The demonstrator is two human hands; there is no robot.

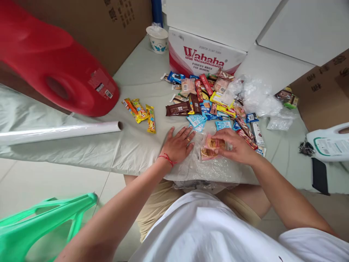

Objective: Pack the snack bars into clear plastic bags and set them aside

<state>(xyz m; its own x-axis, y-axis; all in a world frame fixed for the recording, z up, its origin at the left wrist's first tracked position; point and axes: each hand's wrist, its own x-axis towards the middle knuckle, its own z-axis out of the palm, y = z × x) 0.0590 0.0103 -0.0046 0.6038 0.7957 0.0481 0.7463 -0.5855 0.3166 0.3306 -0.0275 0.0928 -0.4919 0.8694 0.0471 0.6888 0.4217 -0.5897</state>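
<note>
My left hand (pixel 178 145) lies flat with its fingers spread on the cloth, at the left edge of a clear plastic bag (pixel 218 170). With thumb and fingers, my right hand (pixel 236 147) pinches a pink-wrapped snack packet (pixel 215 142) over the bag. A second pink packet (pixel 207 153) lies just below it, partly overlapped. Beyond both hands spreads a pile of wrapped snacks, with a brown snack bar (pixel 178 108), light-blue packets (pixel 196 120) and a red bar (pixel 206 84) among them. Several yellow-orange snack packets (pixel 140 110) lie apart on the left.
Crumpled clear bags (pixel 260 98) sit right of the pile. Behind stand a Wahaha carton (pixel 204 54) and a paper cup (pixel 157 39). A red jug (pixel 89 83) and a plastic roll (pixel 68 131) are left; a white bottle (pixel 331 142) and black phone (pixel 319 175) right. A green stool (pixel 49 222) stands below.
</note>
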